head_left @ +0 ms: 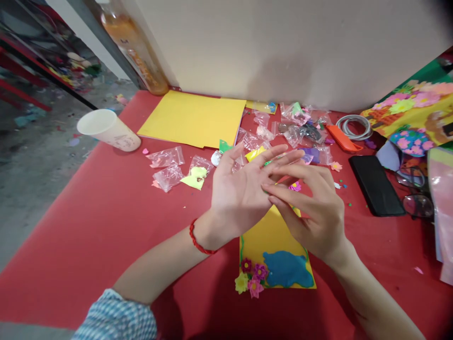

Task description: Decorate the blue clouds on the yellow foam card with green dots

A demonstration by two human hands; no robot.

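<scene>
Presently on my side of the red table (106, 226): one yellow card (262, 236), lying flat below my hands, part finished by my judgement. Done: four flowers (254, 281), yellow, pink, purple and dark magenta, bunched at the near left corner and jutting past its edges; beside them, one blue patch (288, 269), smooth, irregular in outline; one thin green line (242, 248), wavy, along the side edges. Seemingly not yet worked: the plain yellow above the blue. The far part I could not assess, my hands covering most of it.

Above the card: my left hand (240, 191), palm up, fingers spread; my right hand (316, 208), thumb and forefinger tips close together at the left palm's edge. A dark green speck showed there; whether I pinched it, I could not tell.

Beyond: small plastic bags (170, 177); farther, one yellow folder (194, 118).
</scene>
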